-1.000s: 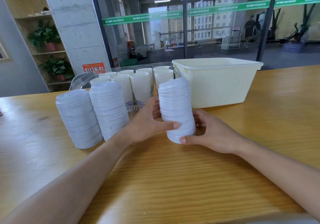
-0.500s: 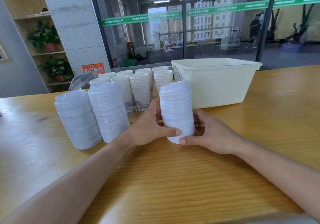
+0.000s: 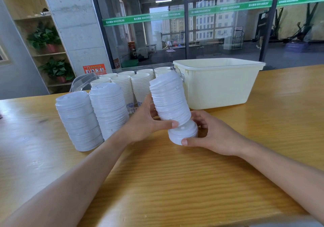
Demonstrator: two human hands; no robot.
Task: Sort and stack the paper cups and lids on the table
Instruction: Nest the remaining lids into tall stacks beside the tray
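A tall stack of white lids stands at the table's middle, split in two: its upper part leans left, tilted off the short lower part. My left hand grips the upper part, thumb across its bottom edge. My right hand curls round the lower part, thumb at its base. Two more lid stacks stand to the left. Behind them, several stacks of white paper cups fill a clear tray.
A cream plastic tub stands just behind and right of the held stack. The wooden table reaches to a glass wall at the back. Shelves with potted plants are at far left.
The lid stack stood upright as one column in both hands. Now its upper part has tipped left and lifted off the lower few lids.
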